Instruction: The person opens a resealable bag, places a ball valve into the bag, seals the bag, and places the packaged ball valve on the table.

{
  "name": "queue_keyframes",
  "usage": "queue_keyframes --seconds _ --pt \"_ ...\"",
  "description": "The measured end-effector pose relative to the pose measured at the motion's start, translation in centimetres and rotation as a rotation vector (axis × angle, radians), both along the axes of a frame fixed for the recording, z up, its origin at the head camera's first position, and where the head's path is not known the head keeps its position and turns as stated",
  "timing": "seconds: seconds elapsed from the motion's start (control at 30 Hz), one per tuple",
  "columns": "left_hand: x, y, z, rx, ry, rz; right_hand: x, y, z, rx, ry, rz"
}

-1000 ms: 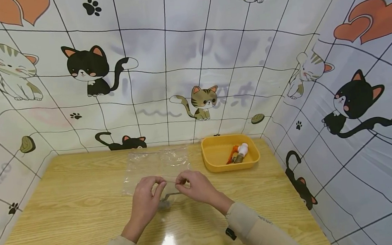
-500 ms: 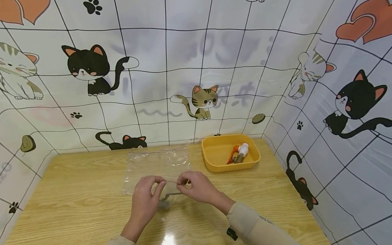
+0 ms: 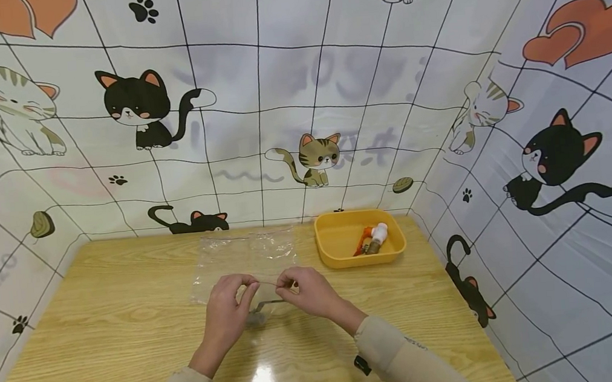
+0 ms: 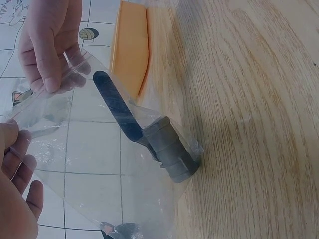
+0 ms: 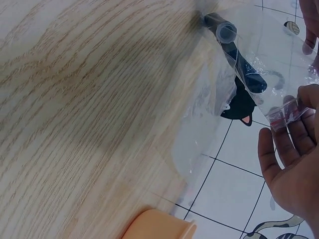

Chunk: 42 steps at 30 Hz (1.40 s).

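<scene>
The dark grey ribbed cylinder [image 4: 170,149] with its flat black bar handle [image 4: 117,104] sits in the low corner of a clear plastic bag [image 4: 89,149], which hangs at the centre of the head view. I pinch the bag's thin reddish top edge [image 3: 266,282] between thumb and fingertips of both hands, the left hand [image 3: 226,310] on one side and the right hand [image 3: 309,291] on the other, the edge straight between them. So the piece is in — that much is done; whether the mouth is fully pressed closed I can't tell. Beyond my hands, above centre, a second clear bag [image 3: 230,255] lies flat on the pale wooden table [image 3: 107,293]. Upper right of that, a yellow plastic tray [image 3: 364,260] holds an orange piece [image 3: 365,235] and a white-and-brown piece [image 3: 378,234] — both unbagged, perhaps left to do.
</scene>
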<state>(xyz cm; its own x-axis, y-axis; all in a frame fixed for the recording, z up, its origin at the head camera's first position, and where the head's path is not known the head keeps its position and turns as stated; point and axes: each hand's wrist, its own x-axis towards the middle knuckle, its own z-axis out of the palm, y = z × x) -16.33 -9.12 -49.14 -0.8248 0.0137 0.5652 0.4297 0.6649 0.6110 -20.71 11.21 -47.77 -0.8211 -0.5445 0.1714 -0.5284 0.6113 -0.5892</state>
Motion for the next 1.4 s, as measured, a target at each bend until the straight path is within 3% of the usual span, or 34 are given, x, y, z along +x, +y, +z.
queue_keyframes --seconds 0.77,1.4 --pt "0.17 -0.17 0.06 0.01 -0.023 0.004 0.16 0.38 -0.53 -0.009 0.058 -0.005" --pt "0.08 -0.01 -0.06 0.01 -0.03 -0.02 0.04 0.71 -0.69 0.013 -0.02 -0.009"
